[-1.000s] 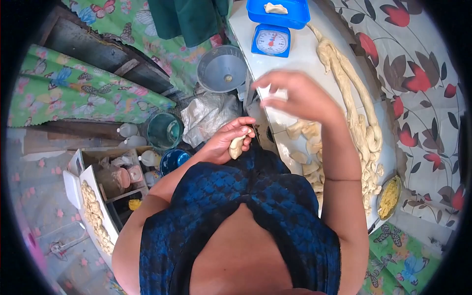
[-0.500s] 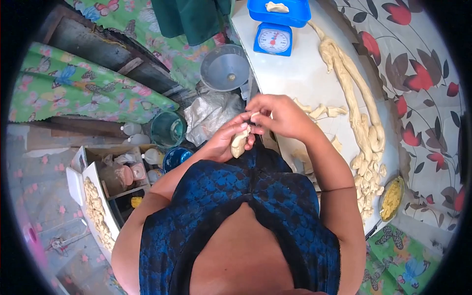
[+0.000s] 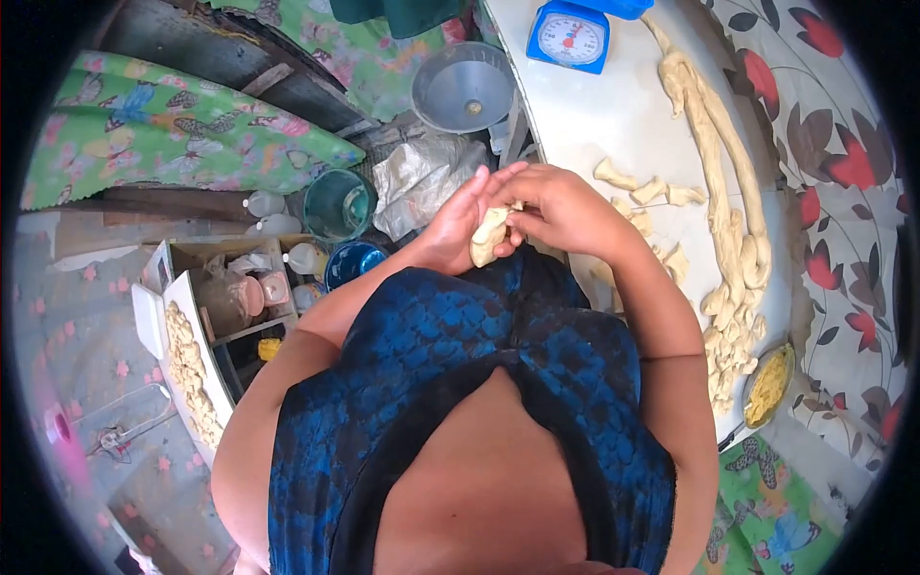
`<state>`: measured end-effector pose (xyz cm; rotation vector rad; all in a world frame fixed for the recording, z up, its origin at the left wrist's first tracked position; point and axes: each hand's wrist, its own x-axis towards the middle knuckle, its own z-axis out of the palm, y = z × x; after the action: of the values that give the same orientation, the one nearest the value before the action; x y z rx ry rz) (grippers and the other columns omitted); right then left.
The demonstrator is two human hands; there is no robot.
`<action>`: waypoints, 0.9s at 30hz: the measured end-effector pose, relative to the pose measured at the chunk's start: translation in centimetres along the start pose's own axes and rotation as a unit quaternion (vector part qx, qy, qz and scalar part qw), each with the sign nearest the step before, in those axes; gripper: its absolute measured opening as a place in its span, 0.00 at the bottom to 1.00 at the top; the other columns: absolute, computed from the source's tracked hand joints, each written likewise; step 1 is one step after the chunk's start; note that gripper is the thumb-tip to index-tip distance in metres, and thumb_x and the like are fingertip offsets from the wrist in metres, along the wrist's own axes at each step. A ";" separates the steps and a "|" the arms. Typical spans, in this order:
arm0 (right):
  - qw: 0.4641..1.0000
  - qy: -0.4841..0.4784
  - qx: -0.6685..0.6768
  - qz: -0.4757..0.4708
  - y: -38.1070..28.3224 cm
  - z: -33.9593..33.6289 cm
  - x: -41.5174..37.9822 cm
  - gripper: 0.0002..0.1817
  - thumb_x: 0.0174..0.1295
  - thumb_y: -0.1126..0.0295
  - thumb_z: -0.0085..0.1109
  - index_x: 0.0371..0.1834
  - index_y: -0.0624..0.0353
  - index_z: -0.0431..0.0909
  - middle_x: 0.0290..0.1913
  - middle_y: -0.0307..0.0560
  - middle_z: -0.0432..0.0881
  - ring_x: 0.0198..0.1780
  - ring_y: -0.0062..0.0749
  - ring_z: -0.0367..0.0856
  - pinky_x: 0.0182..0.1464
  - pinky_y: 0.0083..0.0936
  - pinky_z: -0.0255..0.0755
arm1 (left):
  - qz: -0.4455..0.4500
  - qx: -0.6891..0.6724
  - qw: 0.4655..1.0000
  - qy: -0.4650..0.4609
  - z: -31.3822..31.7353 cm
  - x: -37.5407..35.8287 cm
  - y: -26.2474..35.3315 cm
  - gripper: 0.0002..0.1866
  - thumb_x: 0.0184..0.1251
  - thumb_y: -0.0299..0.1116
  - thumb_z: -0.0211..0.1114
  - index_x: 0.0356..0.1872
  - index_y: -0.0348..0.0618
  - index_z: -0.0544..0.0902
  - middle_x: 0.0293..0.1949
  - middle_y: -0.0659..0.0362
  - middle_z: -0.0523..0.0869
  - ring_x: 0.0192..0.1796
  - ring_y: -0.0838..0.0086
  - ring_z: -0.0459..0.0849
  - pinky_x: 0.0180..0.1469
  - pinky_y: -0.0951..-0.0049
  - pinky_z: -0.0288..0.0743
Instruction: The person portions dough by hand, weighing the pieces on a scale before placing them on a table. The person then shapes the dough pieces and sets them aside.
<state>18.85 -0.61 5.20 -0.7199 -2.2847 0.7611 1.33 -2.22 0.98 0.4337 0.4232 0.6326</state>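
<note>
In front of my chest, my left hand cradles a small lump of pale dough against its palm and fingers. The fingers of my right hand are bent over the upper end of this lump, pinching it; the exact fingertip contact is partly hidden. Cut strips of dough lie on the white table just beyond my right hand. A long, thick rope of dough runs along the table's right side, down to a heap of small dough pieces.
A blue dial scale stands at the table's far end. A dish of yellow crumbly food sits at the right edge. To the left are a tray of dough pieces, a grey basin, a green bucket and a blue bucket.
My right hand has come down closer over the dough, and its fingers now press on it. The left hand still holds the lump. The whole view has shifted slightly.
</note>
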 end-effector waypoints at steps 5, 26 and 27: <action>0.951 0.030 0.203 0.232 0.5 -1.1 -0.6 0.07 0.51 0.75 0.57 0.34 0.63 0.78 0.32 0.43 0.81 0.34 0.26 0.77 0.37 0.23 0.70 | -0.017 0.139 0.990 0.030 -0.5 0.0 -0.1 0.26 0.70 0.51 0.43 0.62 0.47 0.60 0.41 0.56 0.74 0.29 0.75 0.76 0.27 0.78 0.68; 0.963 0.036 0.191 0.184 0.4 -0.5 -1.0 0.07 0.53 0.75 0.58 0.35 0.62 0.81 0.29 0.45 0.81 0.30 0.24 0.78 0.33 0.22 0.71 | 0.005 0.129 0.989 0.065 -0.9 0.2 1.0 0.16 0.64 0.36 0.60 0.50 0.39 0.73 0.32 0.62 0.78 0.27 0.85 0.73 0.27 0.84 0.69; 0.966 0.039 0.182 0.182 0.3 -0.7 -1.1 0.07 0.52 0.75 0.58 0.35 0.61 0.81 0.28 0.45 0.81 0.29 0.24 0.77 0.33 0.21 0.70 | 0.014 0.163 0.983 0.082 -0.8 0.1 1.1 0.14 0.64 0.35 0.60 0.46 0.38 0.76 0.30 0.62 0.79 0.26 0.85 0.73 0.27 0.84 0.69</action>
<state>20.15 -0.85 5.10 -0.9830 -1.8857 1.2572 0.51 -1.12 0.91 0.7035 0.6830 0.6291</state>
